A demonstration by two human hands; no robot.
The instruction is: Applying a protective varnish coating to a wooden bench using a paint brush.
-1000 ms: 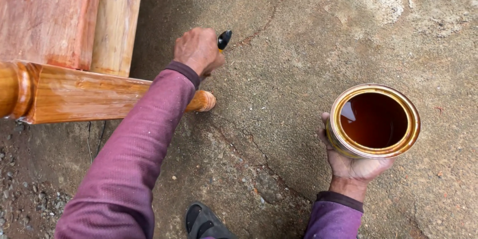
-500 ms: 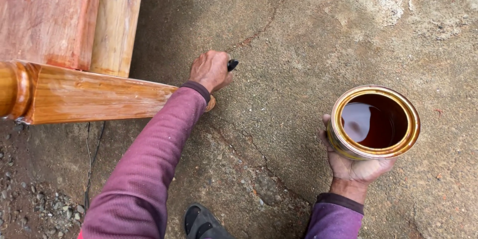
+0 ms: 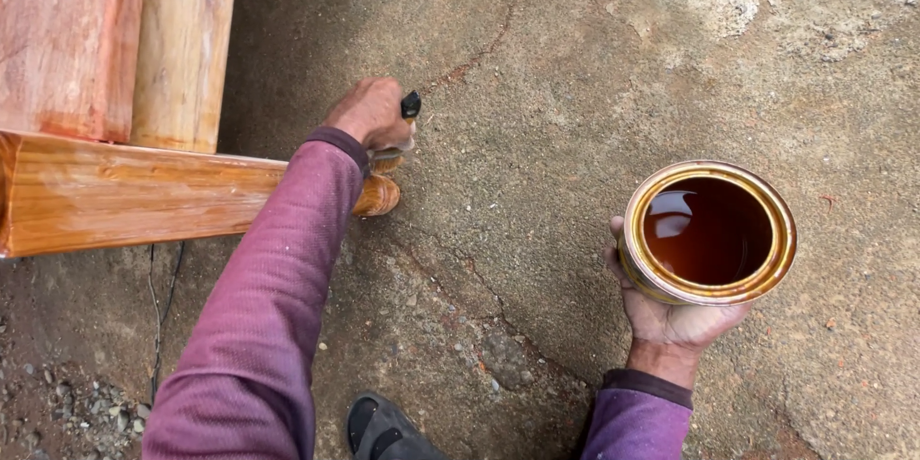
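My left hand [image 3: 369,112] grips a paintbrush [image 3: 404,125] with a black handle end; its bristles press against the rounded tip of a glossy orange wooden rail [image 3: 144,192] that sticks out from the left. My right hand [image 3: 671,311] cradles from below an open round metal can [image 3: 707,232] filled with dark brown varnish, held level over the ground at the right. Both arms wear purple sleeves.
A reddish wooden panel [image 3: 62,34] and a pale round post [image 3: 184,43] stand at the upper left, behind the rail. Cracked concrete floor [image 3: 575,67] lies all around. A dark shoe [image 3: 383,429] shows at the bottom edge, loose gravel [image 3: 77,407] at the lower left.
My left hand with the brush has slid along the rail's tip, first right, then back a little and lower. The can has stayed almost still.
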